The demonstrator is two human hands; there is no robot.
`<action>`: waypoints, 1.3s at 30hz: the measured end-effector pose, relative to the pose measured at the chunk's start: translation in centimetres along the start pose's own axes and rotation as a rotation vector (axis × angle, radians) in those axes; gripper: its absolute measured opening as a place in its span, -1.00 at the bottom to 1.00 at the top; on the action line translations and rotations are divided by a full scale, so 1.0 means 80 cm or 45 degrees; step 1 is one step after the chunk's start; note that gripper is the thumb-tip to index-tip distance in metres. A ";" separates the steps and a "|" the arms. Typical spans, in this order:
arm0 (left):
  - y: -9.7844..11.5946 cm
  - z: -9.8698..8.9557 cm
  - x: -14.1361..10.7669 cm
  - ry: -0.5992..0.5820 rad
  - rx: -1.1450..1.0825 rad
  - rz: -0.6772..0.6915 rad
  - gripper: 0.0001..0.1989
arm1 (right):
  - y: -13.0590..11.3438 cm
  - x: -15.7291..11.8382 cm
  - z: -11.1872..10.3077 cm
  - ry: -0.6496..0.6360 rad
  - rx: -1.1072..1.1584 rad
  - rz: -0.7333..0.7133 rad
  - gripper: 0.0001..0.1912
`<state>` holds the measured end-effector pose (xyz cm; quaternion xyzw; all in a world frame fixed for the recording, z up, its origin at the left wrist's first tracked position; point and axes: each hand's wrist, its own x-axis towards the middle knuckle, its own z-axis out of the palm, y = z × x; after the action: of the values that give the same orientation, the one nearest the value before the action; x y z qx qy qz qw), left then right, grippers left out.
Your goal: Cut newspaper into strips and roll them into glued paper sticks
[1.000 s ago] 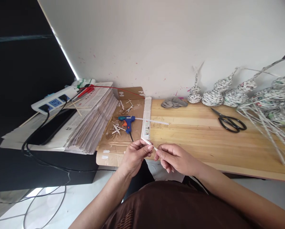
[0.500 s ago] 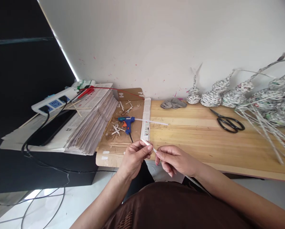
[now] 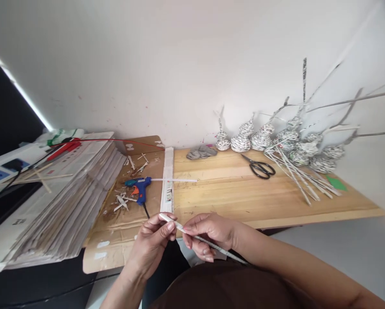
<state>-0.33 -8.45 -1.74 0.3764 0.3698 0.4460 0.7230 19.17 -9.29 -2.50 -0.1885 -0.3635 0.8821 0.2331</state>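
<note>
A thin rolled paper tube (image 3: 222,250) runs slantwise through both hands in front of my body. Its pale upper end is pinched between thumb and fingers of my left hand (image 3: 155,238). Just to the right, my right hand (image 3: 210,234) grips the same tube between thumb and forefinger, its other fingers curled below. The tube's lower end reaches down toward the brown clothing. Beyond the hands, a blue glue gun (image 3: 140,189) lies on a cardboard sheet (image 3: 115,231), a white glue stick (image 3: 182,180) sticking out of its back.
Black scissors (image 3: 259,168) lie on the wooden table (image 3: 211,193). Woven paper gourd shapes (image 3: 240,143) and loose paper tubes (image 3: 300,176) are at the right. A grey cloth (image 3: 201,152) rests by the wall. Left stand stacked newspapers (image 3: 79,210) with a power strip (image 3: 5,167).
The view has swung to the right, so the table's right end and more gourd shapes show. Both hands still hold the paper tube, and more of its length shows below my right hand.
</note>
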 end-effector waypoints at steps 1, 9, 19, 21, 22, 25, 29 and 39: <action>0.000 0.001 0.000 -0.008 0.003 -0.006 -0.81 | -0.001 -0.001 0.000 -0.004 -0.010 0.004 -0.64; -0.005 0.007 0.008 0.082 0.039 0.017 -0.77 | -0.013 -0.021 0.010 0.229 -0.532 -0.026 -0.47; -0.004 0.018 0.006 0.054 0.170 0.056 -0.79 | -0.010 -0.032 0.005 0.100 -0.400 -0.061 -0.51; -0.004 0.019 0.006 0.031 0.201 0.076 -0.79 | -0.006 -0.032 0.002 0.051 -0.296 -0.059 -0.52; -0.005 0.019 0.006 0.018 0.220 0.090 -0.79 | -0.005 -0.032 0.000 0.029 -0.250 -0.051 -0.53; -0.005 0.020 0.006 -0.022 0.274 0.158 -0.79 | -0.002 -0.033 -0.002 -0.025 -0.158 -0.046 -0.57; -0.006 0.027 0.005 -0.041 0.257 0.188 -0.79 | -0.002 -0.035 -0.002 -0.046 -0.129 -0.093 -0.58; -0.009 0.036 0.005 -0.094 0.073 0.057 -0.79 | 0.001 -0.048 0.003 0.060 -0.079 -0.095 -0.59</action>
<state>2.56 -8.93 -1.21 0.4216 0.3470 0.4370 0.7148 22.16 -11.53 -1.76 -0.2028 -0.3918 0.8564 0.2684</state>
